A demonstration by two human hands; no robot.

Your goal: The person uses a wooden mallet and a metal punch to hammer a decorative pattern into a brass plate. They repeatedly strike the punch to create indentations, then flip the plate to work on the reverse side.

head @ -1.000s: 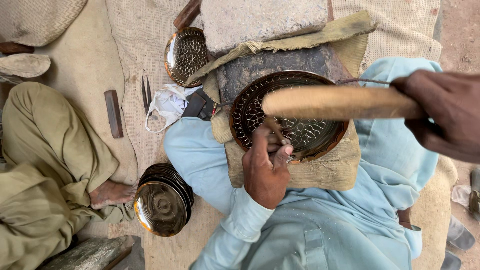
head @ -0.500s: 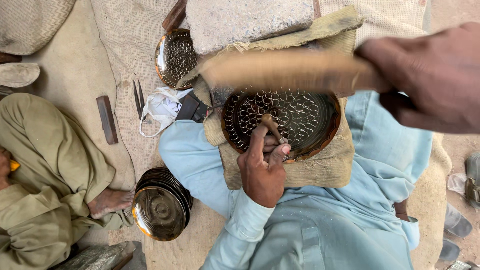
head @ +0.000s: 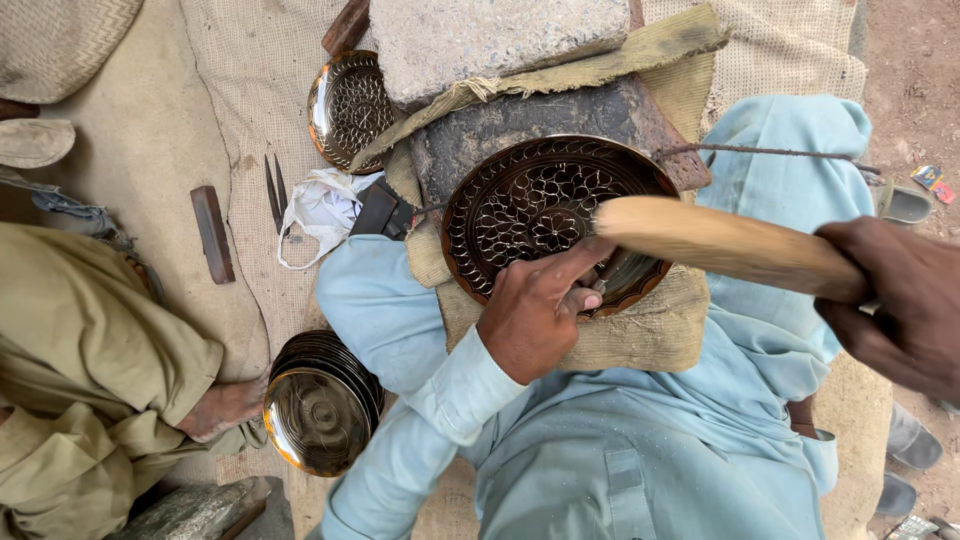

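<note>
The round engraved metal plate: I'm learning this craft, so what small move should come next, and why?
Probably bring the pale wooden mallet in the right hand down onto the thin metal punch. The left hand pins that punch on the round engraved metal plate, and the mallet hangs right above it.

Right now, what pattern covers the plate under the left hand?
Flower-shaped openwork on the dark metal plate, clearest in the head view.

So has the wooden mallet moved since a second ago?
Yes. The wooden mallet in the right hand has swung up and come back down over the engraved plate.
</note>
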